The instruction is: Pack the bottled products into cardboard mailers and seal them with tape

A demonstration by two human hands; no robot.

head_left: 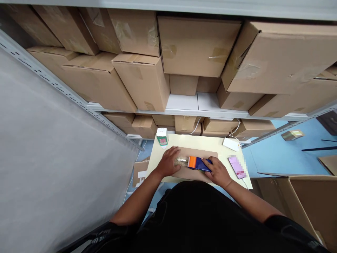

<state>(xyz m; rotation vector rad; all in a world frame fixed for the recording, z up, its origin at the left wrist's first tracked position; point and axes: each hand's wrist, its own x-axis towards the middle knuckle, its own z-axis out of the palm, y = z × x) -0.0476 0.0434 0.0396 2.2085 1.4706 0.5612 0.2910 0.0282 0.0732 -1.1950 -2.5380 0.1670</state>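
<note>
1. Far left of the frame: a plain grey wall panel (52, 147) fills that side, edged by a slanted metal shelf upright (65, 92).
2. Left of centre: a small white and green box (162, 136) stands at the far left corner of the pale worktop (202, 142).
3. Centre: the left hand (168, 162) lies flat, fingers spread, palm down on a brown cardboard sheet (196, 173), gripping nothing; its fingertips are just beside a clear strip of tape (181, 161).
4. Just right of centre: the right hand (218, 172) is curled around the blue handle of an orange and blue tape dispenser (198, 163), which lies on the cardboard sheet between the two hands.
5. Right of centre: a phone (237, 167) lies on the worktop near the right hand; a white charger (231, 144) sits beyond it.
6. Upper frame: stacked cardboard boxes (197, 47) crowd the shelves.
7. Lower right: an open carton (297, 200) stands on the blue floor (279, 154).
</note>
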